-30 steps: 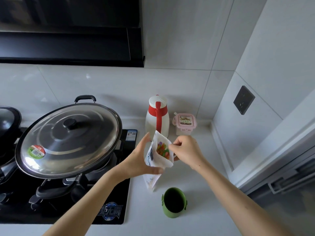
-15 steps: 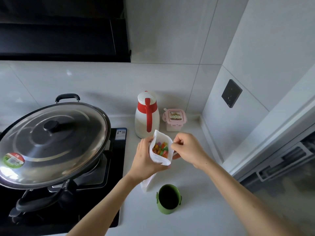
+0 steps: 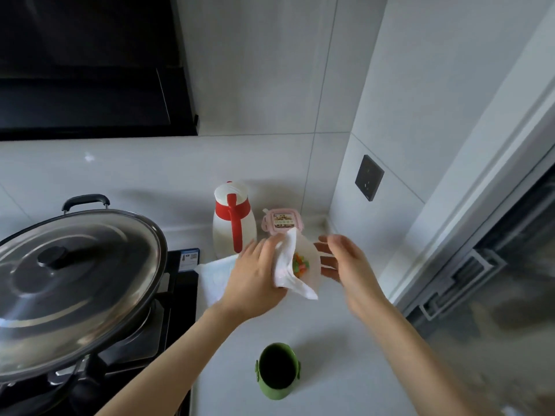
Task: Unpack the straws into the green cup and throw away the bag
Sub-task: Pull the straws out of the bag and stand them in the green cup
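Note:
My left hand (image 3: 255, 280) grips a white plastic bag (image 3: 289, 267) above the counter, tilted so that its open mouth faces right. The ends of several coloured straws (image 3: 301, 265) show inside the mouth. My right hand (image 3: 345, 265) hovers just right of the bag's mouth with fingers spread and nothing in it. The green cup (image 3: 277, 370) stands upright and empty on the white counter, nearer to me than both hands.
A large wok with a steel lid (image 3: 66, 283) sits on the black hob at left. A white jug with a red handle (image 3: 232, 219) and a small pink box (image 3: 282, 222) stand against the back wall. The side wall carries a dark socket (image 3: 368, 177).
My right hand has let go of the bag's rim and opened. My left hand has turned the bag from upright to lying sideways, mouth to the right.

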Motion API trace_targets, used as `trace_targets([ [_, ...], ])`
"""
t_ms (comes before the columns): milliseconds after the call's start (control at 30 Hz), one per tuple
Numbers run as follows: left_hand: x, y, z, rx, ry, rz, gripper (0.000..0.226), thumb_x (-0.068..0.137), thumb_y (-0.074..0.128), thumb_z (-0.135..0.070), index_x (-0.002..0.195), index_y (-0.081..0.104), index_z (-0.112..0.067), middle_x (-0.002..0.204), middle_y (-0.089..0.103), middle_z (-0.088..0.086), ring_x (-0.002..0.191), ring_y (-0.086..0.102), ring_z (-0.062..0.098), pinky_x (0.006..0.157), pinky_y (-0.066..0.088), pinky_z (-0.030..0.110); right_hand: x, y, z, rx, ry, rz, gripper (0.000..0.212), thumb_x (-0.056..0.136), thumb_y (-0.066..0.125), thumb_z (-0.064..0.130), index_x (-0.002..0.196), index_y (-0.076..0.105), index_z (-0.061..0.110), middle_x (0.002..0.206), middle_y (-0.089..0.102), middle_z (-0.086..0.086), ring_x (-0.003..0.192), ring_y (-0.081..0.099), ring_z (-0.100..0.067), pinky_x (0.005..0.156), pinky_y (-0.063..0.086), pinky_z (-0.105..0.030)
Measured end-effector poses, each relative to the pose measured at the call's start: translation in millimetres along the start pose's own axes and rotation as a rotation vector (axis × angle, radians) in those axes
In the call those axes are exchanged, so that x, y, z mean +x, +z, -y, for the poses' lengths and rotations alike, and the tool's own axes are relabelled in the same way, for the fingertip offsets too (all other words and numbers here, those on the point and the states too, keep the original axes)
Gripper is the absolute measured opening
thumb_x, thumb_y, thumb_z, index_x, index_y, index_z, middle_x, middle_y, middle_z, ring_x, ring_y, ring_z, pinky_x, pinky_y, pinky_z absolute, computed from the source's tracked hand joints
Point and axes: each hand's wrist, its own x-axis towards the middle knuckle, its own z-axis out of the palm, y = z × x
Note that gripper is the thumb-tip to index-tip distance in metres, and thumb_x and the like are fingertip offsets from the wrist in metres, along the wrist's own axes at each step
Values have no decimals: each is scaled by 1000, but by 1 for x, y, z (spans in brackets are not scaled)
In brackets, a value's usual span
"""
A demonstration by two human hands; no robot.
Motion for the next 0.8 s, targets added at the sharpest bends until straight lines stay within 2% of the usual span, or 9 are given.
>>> trace_targets([
  [100,29,-5,-17,336,210,81,65,58,65,-13,120,46,-9,98,61,12,86,55,34,94,38,51,7,-19,5,342,145,-50,32,99,39,32,95,62,10,80,70,-5,73,63,-20,67,49,-31],
  [167,47,-9,-31,607,334,219,74,57,62,-11,127,37,-15,99,57,12,91,51,35,101,28,54,9,-26,3,527,256,-60,34,97,41,36,88,63,10,72,68,-5,69,61,-21,67,48,-32],
  [267,65,-16,-53,958,470,432,84,68,62,-23,134,12,-23,115,49,16,109,42,37,106,14,58,11,-21,-10,724,388,3,32,97,41,34,96,63,11,90,65,-9,82,61,-26,76,50,-36],
  [333,72,-18,-62,1112,559,501,86,71,64,-33,135,7,-24,120,46,17,112,41,37,104,12,60,10,-9,-16,855,414,141,34,93,44,27,113,64,9,108,66,-15,98,63,-33,91,49,-43],
  [367,75,-18,-64,1162,593,531,87,71,65,-37,135,7,-23,121,45,18,112,41,36,104,13,60,9,-2,-17,919,422,210,35,89,45,24,113,64,7,108,68,-17,99,65,-34,90,51,-44],
  [467,79,-18,-62,1268,647,600,90,70,67,-43,136,10,-22,124,44,17,112,41,36,102,14,61,6,17,-18,1051,444,296,33,83,46,23,97,71,7,96,72,-17,83,71,-32,73,58,-40],
  [600,82,-30,-55,1329,649,668,86,73,65,-41,138,14,-22,130,40,19,115,38,37,103,14,64,13,33,-30,1092,539,231,29,90,46,20,101,69,9,102,70,-18,94,66,-34,83,54,-44],
  [667,81,-40,-47,1314,610,677,84,74,63,-42,139,14,-22,130,40,18,113,40,36,102,19,61,18,39,-33,1070,561,203,30,94,42,18,105,68,8,96,72,-21,90,67,-36,74,57,-49],
  [800,74,-54,-25,1187,438,618,77,76,57,-42,138,17,-21,118,49,14,102,46,32,88,35,46,29,46,-33,1043,524,215,36,96,40,18,127,56,9,126,60,-22,111,59,-37,88,54,-48],
])
